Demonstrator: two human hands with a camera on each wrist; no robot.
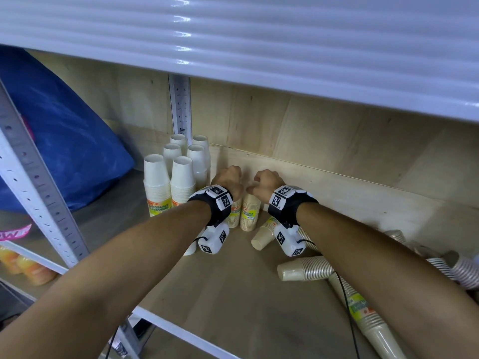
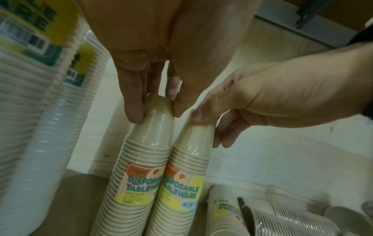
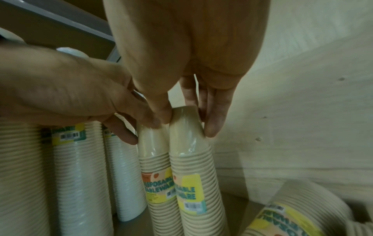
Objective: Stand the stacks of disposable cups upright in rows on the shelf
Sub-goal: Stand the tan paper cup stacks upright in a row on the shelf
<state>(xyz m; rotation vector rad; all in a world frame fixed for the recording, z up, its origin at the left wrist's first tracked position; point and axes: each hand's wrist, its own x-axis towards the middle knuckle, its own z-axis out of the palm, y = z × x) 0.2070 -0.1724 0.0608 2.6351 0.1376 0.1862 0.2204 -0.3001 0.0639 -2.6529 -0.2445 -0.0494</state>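
Standing beige wrapped cup stacks | rims down | "DISPOSABLE TABLEWARE" labels

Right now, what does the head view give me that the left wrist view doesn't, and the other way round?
Only the head view shows the white stacks standing in rows at the back left, the blue bag, and tan stacks lying on their sides on the shelf at the right. Only the left wrist view shows the grips: left hand fingers pinching the top of one tan stack, right hand pinching its neighbour, plus the labels. Both show the two upright tan stacks standing side by side, touching.
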